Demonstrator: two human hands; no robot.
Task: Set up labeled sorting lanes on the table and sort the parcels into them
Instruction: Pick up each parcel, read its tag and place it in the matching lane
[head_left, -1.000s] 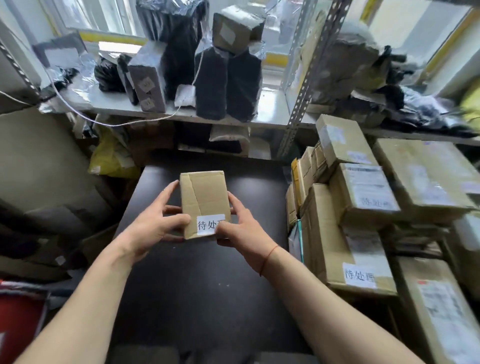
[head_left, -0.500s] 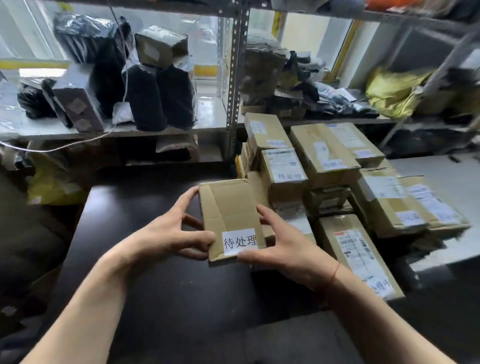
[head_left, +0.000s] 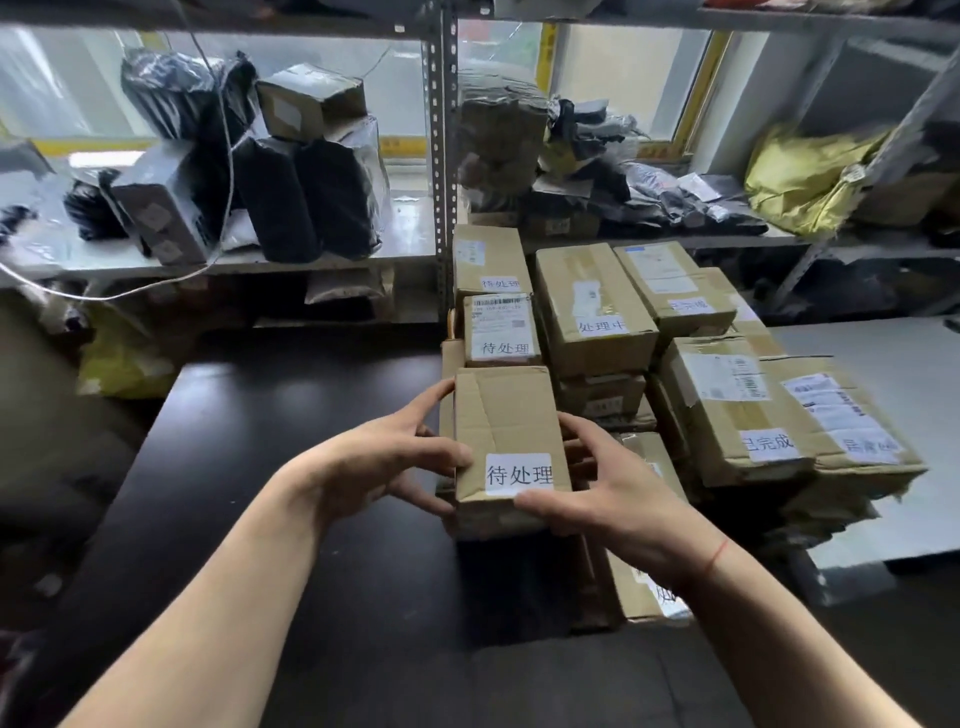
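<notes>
Risk: the small brown cardboard parcel (head_left: 506, 441) with the white label 待处理 (head_left: 519, 475) is held over the right edge of the black table (head_left: 260, 467), just in front of the stack of brown cardboard boxes (head_left: 597, 312). Set down carelessly, it could tip off the uneven boxes beneath it, or land in the wrong lane.
Cause: the boxes under it sit at different heights, and neighbouring boxes carry other labels, 处理中 (head_left: 602, 326) and 已完成 (head_left: 769, 444).
Match: two boxes directly behind it, one labelled 待处理 (head_left: 505, 347), suggest this is its lane.
Left hand: the left hand (head_left: 384, 462) grips the parcel's left side, thumb on the top face near the label, fingers spread along the edge and underneath.
Right hand: the right hand (head_left: 613, 493) holds the right side, thumb across the near lower edge, fingers curled behind.
Parcel state: whether it already rests on the box below or hangs clear cannot be told.
</notes>
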